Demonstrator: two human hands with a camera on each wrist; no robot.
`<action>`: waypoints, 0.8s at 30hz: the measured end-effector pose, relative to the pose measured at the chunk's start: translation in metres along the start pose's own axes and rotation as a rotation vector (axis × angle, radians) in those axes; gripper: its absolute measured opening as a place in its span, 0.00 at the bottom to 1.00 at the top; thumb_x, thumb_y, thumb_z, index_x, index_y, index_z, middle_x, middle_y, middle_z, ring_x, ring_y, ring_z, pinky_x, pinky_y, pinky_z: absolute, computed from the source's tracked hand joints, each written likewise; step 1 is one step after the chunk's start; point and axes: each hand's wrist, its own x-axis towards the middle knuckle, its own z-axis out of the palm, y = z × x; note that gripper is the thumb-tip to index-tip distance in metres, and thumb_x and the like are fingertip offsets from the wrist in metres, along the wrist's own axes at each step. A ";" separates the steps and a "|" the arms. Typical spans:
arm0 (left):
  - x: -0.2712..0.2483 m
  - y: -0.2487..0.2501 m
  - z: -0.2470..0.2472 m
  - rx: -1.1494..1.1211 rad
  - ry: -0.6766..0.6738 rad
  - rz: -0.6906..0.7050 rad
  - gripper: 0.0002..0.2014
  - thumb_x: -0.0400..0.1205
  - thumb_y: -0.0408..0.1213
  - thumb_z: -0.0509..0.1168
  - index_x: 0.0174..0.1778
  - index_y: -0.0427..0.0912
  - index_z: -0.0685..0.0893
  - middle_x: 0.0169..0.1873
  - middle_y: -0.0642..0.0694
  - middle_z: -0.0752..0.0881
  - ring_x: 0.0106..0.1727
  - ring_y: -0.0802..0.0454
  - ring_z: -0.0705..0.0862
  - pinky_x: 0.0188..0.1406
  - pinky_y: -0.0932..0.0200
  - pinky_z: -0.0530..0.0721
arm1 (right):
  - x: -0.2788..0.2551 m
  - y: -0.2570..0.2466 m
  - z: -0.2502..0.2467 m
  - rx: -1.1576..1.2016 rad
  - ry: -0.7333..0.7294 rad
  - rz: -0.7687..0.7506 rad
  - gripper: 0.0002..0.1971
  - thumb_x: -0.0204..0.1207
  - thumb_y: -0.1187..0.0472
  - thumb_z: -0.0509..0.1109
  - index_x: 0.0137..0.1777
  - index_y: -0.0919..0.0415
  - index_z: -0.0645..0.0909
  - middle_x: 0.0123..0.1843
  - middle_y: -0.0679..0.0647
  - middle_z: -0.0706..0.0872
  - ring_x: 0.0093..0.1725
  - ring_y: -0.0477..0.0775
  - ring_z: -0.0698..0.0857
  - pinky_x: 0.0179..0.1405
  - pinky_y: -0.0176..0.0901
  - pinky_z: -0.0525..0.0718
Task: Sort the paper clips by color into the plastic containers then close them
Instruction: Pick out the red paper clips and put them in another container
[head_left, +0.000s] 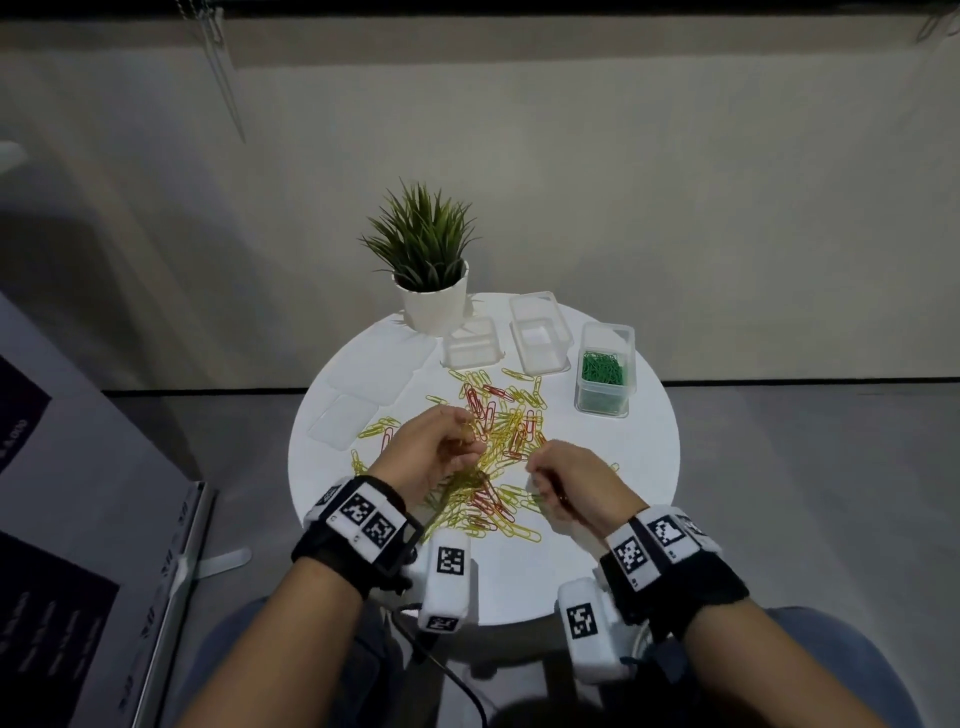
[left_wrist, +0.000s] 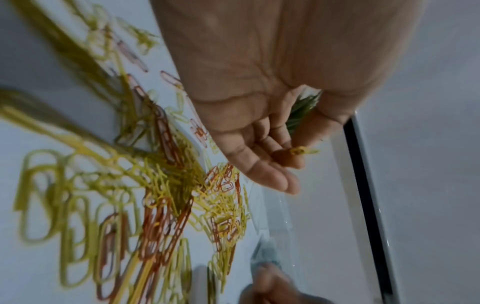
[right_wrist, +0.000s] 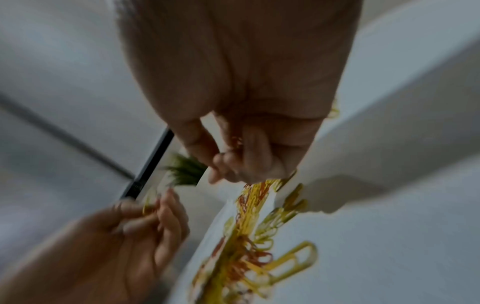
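From the head view, the left hand (head_left: 431, 452) and right hand (head_left: 571, 483) were held curled over the paper clips (head_left: 498, 441); the empty containers (head_left: 537, 332) lay beyond.

In the left wrist view, a yellow clip (left_wrist: 301, 151) was pinched.

In the right wrist view, reddish clips (right_wrist: 237, 140) were seemingly clasped.

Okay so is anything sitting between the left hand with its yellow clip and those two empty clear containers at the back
Nothing visible blocks it. Between the left hand, pinching a yellow paper clip, and the empty clear plastic containers, only flat loose red and yellow clips lie on the round white table.

Dim room, bright tabletop, blurred wrist views
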 end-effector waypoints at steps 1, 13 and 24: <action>-0.003 -0.002 -0.002 -0.083 -0.010 -0.009 0.11 0.82 0.22 0.51 0.46 0.34 0.79 0.30 0.44 0.80 0.35 0.48 0.83 0.31 0.63 0.86 | -0.001 0.001 0.004 -0.294 0.002 -0.072 0.11 0.79 0.64 0.62 0.34 0.57 0.78 0.31 0.51 0.79 0.25 0.44 0.74 0.22 0.34 0.69; 0.002 -0.023 -0.008 1.264 -0.115 0.373 0.03 0.80 0.42 0.68 0.44 0.49 0.86 0.42 0.54 0.79 0.44 0.59 0.78 0.47 0.60 0.76 | 0.008 0.017 0.022 -1.143 0.108 -0.133 0.05 0.78 0.56 0.66 0.44 0.53 0.74 0.47 0.52 0.85 0.49 0.55 0.83 0.48 0.48 0.82; 0.021 -0.023 -0.006 1.571 -0.317 0.384 0.04 0.80 0.38 0.68 0.50 0.47 0.82 0.52 0.49 0.78 0.53 0.51 0.79 0.53 0.58 0.78 | 0.014 0.013 0.013 -1.097 0.085 -0.109 0.05 0.79 0.58 0.64 0.43 0.56 0.76 0.50 0.55 0.86 0.49 0.54 0.82 0.45 0.44 0.77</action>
